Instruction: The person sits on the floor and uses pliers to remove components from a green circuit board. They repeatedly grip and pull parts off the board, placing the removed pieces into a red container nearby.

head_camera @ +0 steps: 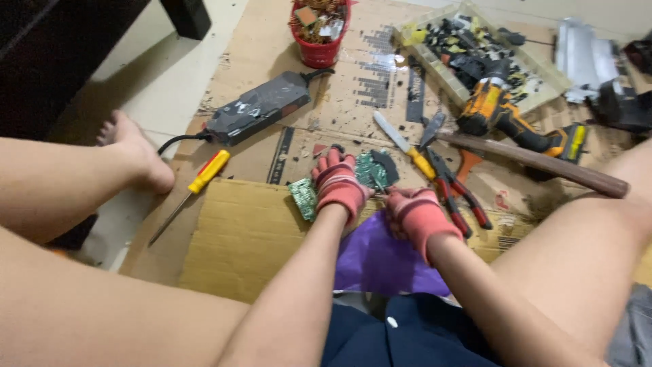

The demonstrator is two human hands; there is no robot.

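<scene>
A green circuit board (353, 180) was gripped by the left hand (337, 185), gloved in red, with the fingers curled over its upper edge; the board was held just above the cardboard sheet (251, 231) on the floor. The right hand (415, 212), likewise gloved, was closed beside the board's right end, though what it pinched could not be told. Red-handled pliers (455, 194) lay just right of that hand, and a yellow-handled screwdriver (197, 187) lay well to the left.
</scene>
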